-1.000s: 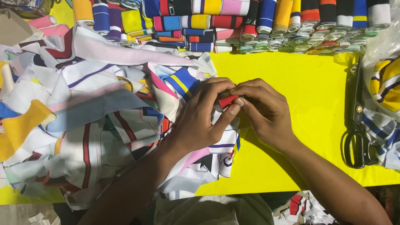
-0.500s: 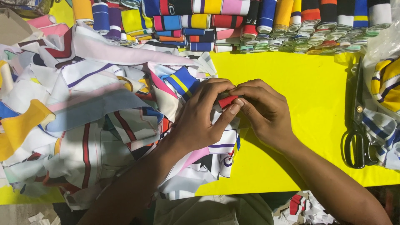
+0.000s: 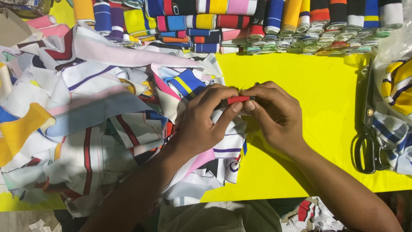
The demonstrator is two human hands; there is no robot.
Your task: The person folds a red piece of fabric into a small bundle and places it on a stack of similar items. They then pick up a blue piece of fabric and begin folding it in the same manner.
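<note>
Small red fabric strip point(image 3: 238, 99) staying pinched between my left hand point(image 3: 205, 124) and right hand point(image 3: 277, 116); I'm counting one strip, one black-handled scissors point(image 3: 368, 137).

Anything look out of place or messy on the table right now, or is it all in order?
Mostly in order. Both hands pinch a small red strip over the yellow table. The loose fabric pieces lie in a jumbled heap at left, unlike the neat rolled bands along the top. Black scissors lie at right. Scraps lie below the table's edge.
</note>
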